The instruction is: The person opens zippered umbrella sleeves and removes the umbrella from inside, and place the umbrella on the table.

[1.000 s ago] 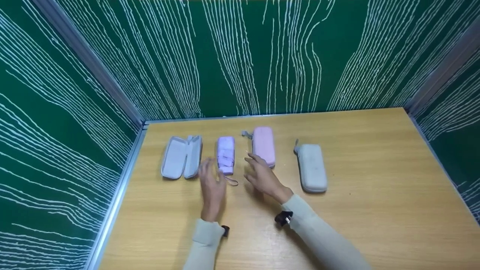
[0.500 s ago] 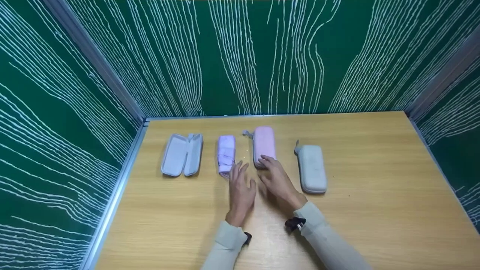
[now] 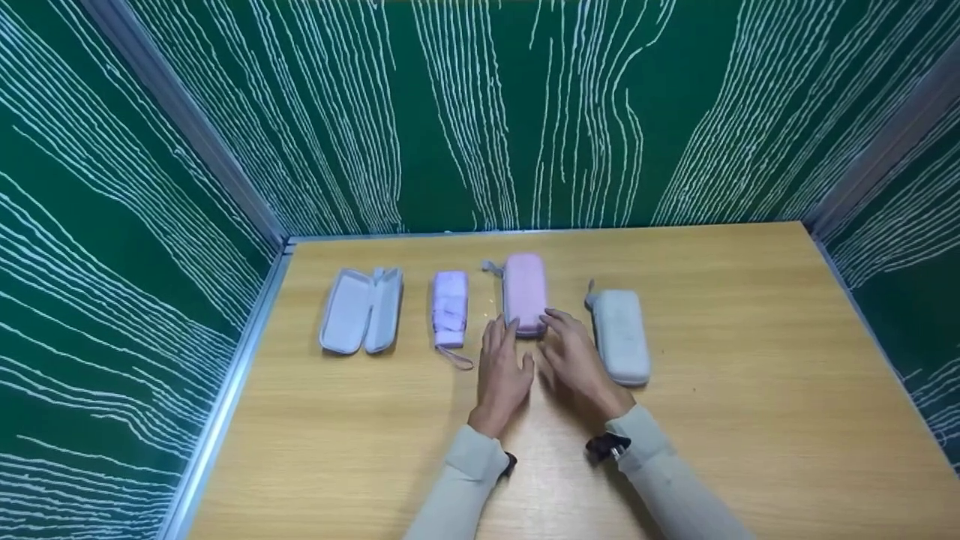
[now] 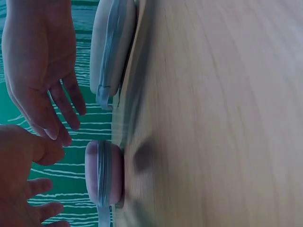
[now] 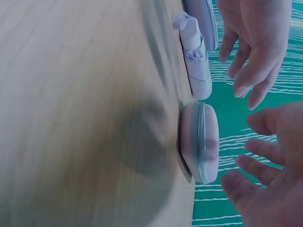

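Pink zippered case is just sitting there closed on the wooden surface, folded purple umbrella to its left, closed grey case to its right. The left hand and right hand hover around its near end, grip on each spread apart.

A leftmost case, umbrella, middle case and rightmost case lie left to right across a table, a wall behind them, the left hand and right hand at the middle case's near end.
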The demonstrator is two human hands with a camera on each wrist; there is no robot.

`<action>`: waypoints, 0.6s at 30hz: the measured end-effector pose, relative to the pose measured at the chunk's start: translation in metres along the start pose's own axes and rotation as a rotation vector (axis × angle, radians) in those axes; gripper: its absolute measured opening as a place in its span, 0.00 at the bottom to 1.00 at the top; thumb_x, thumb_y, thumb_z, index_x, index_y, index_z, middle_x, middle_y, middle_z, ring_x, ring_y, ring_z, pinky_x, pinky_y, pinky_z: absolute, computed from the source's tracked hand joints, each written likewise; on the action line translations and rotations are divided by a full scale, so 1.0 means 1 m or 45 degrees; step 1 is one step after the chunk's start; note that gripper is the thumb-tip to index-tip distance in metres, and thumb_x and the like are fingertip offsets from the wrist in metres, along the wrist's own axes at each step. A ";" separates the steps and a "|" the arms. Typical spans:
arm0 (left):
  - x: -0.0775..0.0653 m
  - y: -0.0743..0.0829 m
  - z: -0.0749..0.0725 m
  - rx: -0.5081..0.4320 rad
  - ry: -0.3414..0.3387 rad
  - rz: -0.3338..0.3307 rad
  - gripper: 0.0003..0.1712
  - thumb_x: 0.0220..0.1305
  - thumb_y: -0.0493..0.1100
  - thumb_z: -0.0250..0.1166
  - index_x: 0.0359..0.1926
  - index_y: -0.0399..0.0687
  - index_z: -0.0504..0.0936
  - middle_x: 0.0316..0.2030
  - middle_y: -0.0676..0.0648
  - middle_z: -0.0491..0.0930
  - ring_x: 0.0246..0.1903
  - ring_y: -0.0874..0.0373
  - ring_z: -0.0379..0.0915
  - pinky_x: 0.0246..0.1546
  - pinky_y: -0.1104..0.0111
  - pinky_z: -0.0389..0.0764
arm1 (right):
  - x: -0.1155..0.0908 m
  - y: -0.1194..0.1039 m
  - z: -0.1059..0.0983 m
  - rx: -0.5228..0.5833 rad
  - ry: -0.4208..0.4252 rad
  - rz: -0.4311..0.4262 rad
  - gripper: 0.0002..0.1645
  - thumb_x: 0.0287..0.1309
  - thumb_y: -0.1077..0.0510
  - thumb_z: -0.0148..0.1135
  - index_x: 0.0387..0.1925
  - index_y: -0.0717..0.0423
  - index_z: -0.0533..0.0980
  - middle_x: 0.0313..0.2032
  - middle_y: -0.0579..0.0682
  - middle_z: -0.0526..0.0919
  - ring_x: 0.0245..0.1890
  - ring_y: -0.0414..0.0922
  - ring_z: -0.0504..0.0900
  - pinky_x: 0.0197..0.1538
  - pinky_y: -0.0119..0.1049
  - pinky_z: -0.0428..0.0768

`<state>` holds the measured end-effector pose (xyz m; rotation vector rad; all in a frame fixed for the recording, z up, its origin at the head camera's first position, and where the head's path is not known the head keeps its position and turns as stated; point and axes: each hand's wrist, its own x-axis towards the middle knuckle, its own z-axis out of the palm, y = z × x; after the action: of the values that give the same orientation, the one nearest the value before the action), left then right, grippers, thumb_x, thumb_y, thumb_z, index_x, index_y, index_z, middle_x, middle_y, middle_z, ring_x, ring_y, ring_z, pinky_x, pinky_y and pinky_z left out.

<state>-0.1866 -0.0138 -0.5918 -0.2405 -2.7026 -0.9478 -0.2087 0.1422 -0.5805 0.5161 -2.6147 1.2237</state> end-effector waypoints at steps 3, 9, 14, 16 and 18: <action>0.004 0.004 0.003 0.032 -0.047 0.008 0.36 0.64 0.39 0.71 0.72 0.37 0.74 0.74 0.35 0.68 0.75 0.36 0.61 0.74 0.49 0.68 | 0.000 0.002 -0.005 -0.011 -0.002 0.006 0.28 0.61 0.73 0.67 0.63 0.76 0.76 0.66 0.73 0.75 0.66 0.71 0.74 0.72 0.65 0.69; 0.012 0.009 0.008 0.113 -0.110 0.044 0.35 0.66 0.41 0.70 0.72 0.39 0.74 0.76 0.37 0.66 0.76 0.37 0.60 0.76 0.51 0.65 | 0.001 0.007 -0.013 -0.042 -0.004 0.037 0.27 0.63 0.72 0.66 0.64 0.76 0.75 0.67 0.73 0.74 0.68 0.71 0.72 0.73 0.64 0.68; 0.019 0.010 0.014 0.208 -0.149 0.075 0.34 0.66 0.42 0.69 0.72 0.39 0.74 0.76 0.38 0.67 0.76 0.38 0.60 0.76 0.52 0.65 | 0.001 0.009 -0.020 -0.063 -0.040 0.054 0.27 0.66 0.71 0.63 0.65 0.77 0.74 0.68 0.73 0.73 0.71 0.70 0.69 0.74 0.64 0.66; 0.020 0.011 0.016 0.233 -0.171 0.077 0.34 0.66 0.42 0.69 0.72 0.39 0.74 0.76 0.38 0.68 0.77 0.37 0.60 0.76 0.52 0.65 | 0.001 0.010 -0.022 -0.073 -0.046 0.059 0.27 0.67 0.70 0.63 0.65 0.76 0.73 0.68 0.73 0.73 0.71 0.70 0.69 0.75 0.63 0.66; 0.019 0.011 0.018 0.248 -0.203 0.072 0.34 0.66 0.43 0.69 0.72 0.40 0.74 0.76 0.39 0.68 0.77 0.37 0.59 0.76 0.52 0.65 | 0.001 0.012 -0.024 -0.084 -0.054 0.068 0.26 0.69 0.69 0.62 0.66 0.76 0.73 0.68 0.73 0.73 0.71 0.70 0.69 0.75 0.63 0.66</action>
<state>-0.2057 0.0074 -0.5923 -0.3646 -2.8915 -0.6693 -0.2133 0.1675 -0.5730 0.4684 -2.7103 1.1498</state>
